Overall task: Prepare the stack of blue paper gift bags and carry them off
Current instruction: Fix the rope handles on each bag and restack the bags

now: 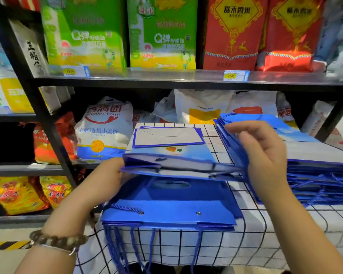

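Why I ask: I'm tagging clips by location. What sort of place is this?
Probably a grocery shop: black metal shelves hold red rice bags over yellow price tags, with a flour sack near the blue gift bags.

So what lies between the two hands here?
In the head view, a folded blue gift bag spans the gap, gripped at its left end by the left hand and reaching the right hand, above a flat pile of blue bags.
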The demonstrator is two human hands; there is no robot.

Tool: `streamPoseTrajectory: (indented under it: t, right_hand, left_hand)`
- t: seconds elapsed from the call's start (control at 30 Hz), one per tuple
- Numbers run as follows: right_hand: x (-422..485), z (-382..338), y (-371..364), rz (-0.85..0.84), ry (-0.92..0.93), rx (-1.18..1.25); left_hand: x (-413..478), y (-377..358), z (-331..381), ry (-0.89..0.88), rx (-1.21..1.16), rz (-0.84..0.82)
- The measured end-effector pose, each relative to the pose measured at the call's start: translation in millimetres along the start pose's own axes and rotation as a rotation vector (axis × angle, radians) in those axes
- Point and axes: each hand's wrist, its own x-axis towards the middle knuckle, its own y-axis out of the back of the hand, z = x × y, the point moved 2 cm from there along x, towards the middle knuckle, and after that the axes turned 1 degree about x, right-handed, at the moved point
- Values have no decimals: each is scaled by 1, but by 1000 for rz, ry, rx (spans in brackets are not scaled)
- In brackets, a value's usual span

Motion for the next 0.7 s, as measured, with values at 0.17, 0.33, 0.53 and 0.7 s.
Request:
streamPoseTrajectory:
  t: [0.17, 0.33, 0.53, 0.7]
  right_hand:
    - [-3, 28, 0, -204, -216, 102]
    - [-1, 40, -20, -253, -456, 251]
    - [4, 55, -40, -319, -422, -101]
    - [18, 42, -48, -73, -346, 14]
  left_hand:
    - [2, 5, -7, 147, -370, 139]
    - [-1, 15, -27, 299, -413, 240]
    - [0, 29, -18, 205, -378, 328]
    - [5, 21, 2, 134, -512, 482]
